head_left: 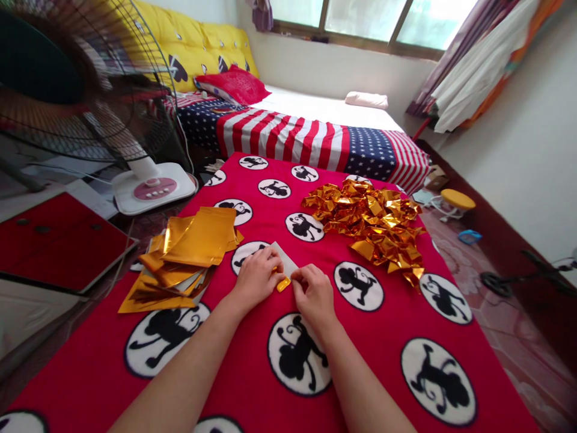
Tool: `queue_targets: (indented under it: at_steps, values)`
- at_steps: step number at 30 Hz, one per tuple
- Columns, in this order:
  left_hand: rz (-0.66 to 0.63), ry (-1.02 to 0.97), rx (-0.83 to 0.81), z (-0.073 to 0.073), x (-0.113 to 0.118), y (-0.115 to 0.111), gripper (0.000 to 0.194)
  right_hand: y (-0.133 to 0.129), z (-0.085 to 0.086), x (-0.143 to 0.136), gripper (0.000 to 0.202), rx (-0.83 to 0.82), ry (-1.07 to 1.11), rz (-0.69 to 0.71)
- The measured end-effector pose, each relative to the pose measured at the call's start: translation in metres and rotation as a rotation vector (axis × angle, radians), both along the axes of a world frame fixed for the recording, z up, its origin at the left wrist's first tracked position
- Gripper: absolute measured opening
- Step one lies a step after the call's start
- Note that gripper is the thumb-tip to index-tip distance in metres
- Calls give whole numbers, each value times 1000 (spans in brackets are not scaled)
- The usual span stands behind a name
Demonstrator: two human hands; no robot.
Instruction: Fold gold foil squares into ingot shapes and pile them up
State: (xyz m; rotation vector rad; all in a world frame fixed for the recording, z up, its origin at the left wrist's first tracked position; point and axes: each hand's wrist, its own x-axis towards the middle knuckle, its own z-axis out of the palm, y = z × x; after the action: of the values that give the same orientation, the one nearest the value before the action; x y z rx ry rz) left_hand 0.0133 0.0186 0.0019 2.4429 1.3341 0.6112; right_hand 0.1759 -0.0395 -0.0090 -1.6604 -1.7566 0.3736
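A sheet of foil paper [285,258], pale side up with a gold folded edge nearest me, lies on the red cloth between my hands. My left hand [259,273] presses on its left part, fingers curled together over the gold fold. At the sheet's right corner, my right hand [314,291] pinches the edge between thumb and fingers. To the left rests a loose stack of flat gold sheets [202,237]. A heap of folded gold foil pieces [369,216] is spread on the right side of the cloth.
The red cloth with monkey prints [360,367] covers the table. A fan [153,186] stands at the left, its blades blurred. Behind the table is a bed with a striped, starred cover [293,135]. A yellow stool [458,199] is on the floor at right.
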Motion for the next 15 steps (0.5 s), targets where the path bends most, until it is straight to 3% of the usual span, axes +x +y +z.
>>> queue_targets:
  at_steps: [15]
  values:
    - [-49, 39, -33, 6, 1, 0, 3, 1, -1, -1, 9, -8, -9, -8]
